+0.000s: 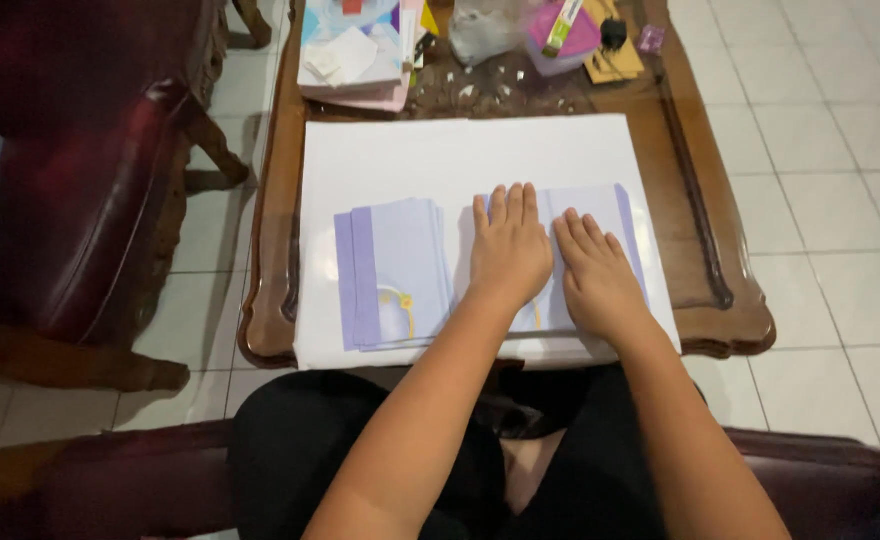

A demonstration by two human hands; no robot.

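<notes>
Both my hands lie flat, palms down, on a pale lilac sheet of paper [585, 205] that rests on a large white board [460, 150]. My left hand [508, 250] presses the sheet's middle, fingers together and pointing away from me. My right hand [595, 275] lies beside it, nearly touching, on the sheet's right half. To the left sits a stack of folded lilac papers [392, 270] with a small yellow and blue drawing near its lower edge. Neither hand grips anything.
The white board covers most of a wooden coffee table [705, 250]. At the table's far end are a pile of coloured papers [355, 50], a clear plastic bag [480, 30], a pink-lidded container [560, 40] and paper scraps. A dark red armchair [90, 190] stands at left on the tiled floor.
</notes>
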